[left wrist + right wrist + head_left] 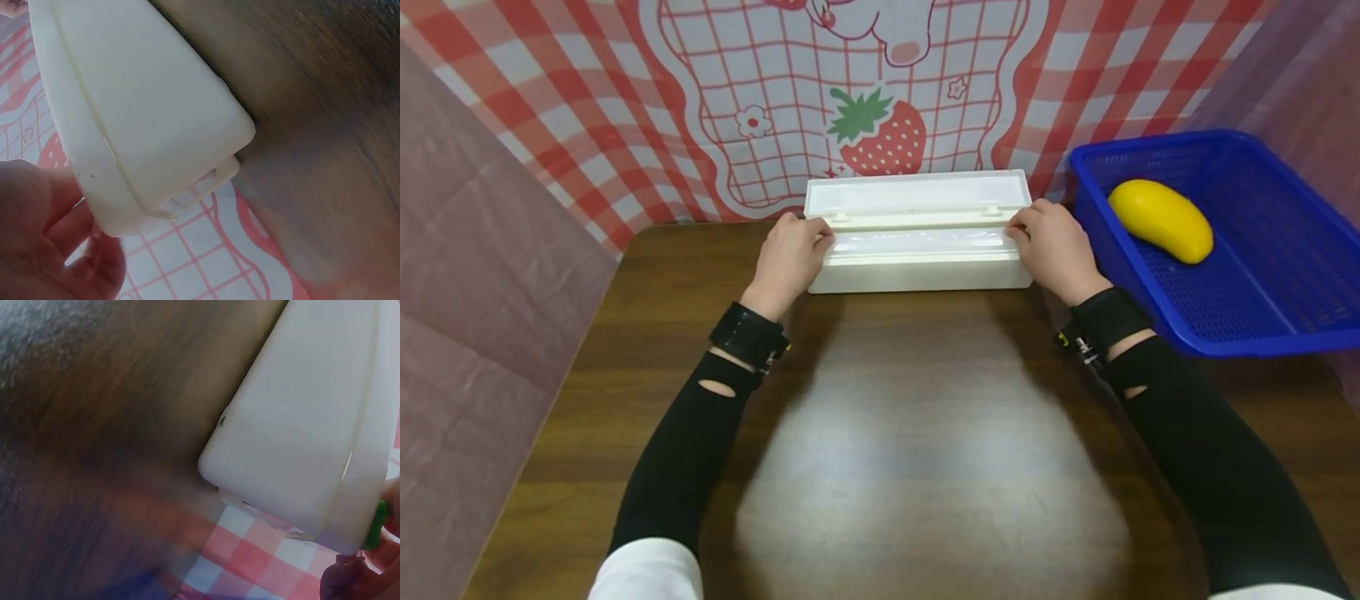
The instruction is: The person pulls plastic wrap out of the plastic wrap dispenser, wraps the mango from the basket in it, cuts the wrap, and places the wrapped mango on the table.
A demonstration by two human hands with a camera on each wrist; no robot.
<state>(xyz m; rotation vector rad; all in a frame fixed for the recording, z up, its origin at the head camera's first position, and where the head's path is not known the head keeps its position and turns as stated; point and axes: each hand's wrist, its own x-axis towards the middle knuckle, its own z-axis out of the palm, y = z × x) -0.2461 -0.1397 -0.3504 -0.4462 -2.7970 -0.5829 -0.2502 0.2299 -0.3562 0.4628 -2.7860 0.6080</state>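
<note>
A long white cling film dispenser lies on the table with its lid raised at the back. Shiny clear cling film spans the opening from one hand to the other. At the dispenser's left end, my left hand pinches the film's edge between thumb and curled fingers. My right hand pinches the other side at the right end. In the right wrist view, a small green piece shows beside the fingertips. The film itself is hidden from both wrist views by the dispenser's front wall.
A blue basket stands at the right, close to my right hand, with a yellow mango-shaped fruit inside. Behind the dispenser hangs a red-and-white checked cloth with a strawberry print. Brown wooden table extends in front.
</note>
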